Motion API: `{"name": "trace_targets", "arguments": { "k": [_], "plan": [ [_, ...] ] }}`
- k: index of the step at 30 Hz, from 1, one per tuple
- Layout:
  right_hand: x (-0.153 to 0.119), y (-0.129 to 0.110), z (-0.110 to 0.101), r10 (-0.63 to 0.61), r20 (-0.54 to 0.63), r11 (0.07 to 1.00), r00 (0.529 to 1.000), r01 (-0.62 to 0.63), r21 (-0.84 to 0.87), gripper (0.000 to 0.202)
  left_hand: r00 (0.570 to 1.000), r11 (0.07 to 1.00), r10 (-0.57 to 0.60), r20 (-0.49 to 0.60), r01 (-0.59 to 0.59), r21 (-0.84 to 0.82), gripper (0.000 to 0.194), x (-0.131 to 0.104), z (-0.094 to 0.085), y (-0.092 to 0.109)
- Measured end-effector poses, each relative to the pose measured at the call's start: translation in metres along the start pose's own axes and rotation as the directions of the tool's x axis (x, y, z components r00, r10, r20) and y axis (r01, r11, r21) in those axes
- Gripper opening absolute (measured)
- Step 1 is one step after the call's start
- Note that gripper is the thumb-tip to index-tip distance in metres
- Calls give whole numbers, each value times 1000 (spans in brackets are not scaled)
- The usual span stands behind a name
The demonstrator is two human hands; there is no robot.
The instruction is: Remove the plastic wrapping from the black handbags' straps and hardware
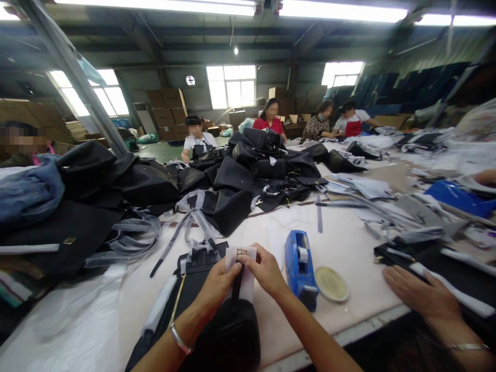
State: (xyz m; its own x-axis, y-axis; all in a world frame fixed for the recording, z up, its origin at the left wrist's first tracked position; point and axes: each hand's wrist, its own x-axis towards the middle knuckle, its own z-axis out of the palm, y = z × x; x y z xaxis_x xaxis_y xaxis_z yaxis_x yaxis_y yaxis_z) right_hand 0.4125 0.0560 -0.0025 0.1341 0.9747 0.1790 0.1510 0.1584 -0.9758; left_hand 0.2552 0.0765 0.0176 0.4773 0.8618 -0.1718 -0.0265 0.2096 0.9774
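A black bag lies on the table in front of me, with a gold zipper on its left side. Above it, a black strap with a small gold buckle lies against a piece of white paper. My left hand pinches the strap and paper from the left, thumb near the buckle. My right hand closes on the buckle end and the paper from the right. The two thumbs are close together. A silver bracelet is on my left wrist.
Right of my hands stand a blue tape dispenser and a round disc. Black bags are heaped beyond, with plastic-wrapped straps at left. Another person's hand rests by a black bag at right. People sit across the table.
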Motion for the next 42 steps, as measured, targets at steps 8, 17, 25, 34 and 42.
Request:
{"name": "trace_targets", "arguments": {
  "k": [8,17,25,34,42],
  "plan": [
    [-3,4,-12,107,349,840,931,-273,469,39,999,999,32,-18,-32,-12,39,-1,0,-4],
    [17,6,-6,130,310,980,942,-169,104,33,952,919,288,-103,-245,310,20,4,5,-2],
    [22,23,-8,185,231,982,955,-169,-87,43,954,904,289,-72,-247,349,36,-8,17,-10],
    [6,-7,13,81,47,997,996,-81,-19,38,903,970,241,-357,-236,57,34,-6,33,-15],
    [-2,-1,7,80,105,889,991,-118,441,29,960,986,164,-225,-161,30,36,-10,25,-9]
  ]
}}
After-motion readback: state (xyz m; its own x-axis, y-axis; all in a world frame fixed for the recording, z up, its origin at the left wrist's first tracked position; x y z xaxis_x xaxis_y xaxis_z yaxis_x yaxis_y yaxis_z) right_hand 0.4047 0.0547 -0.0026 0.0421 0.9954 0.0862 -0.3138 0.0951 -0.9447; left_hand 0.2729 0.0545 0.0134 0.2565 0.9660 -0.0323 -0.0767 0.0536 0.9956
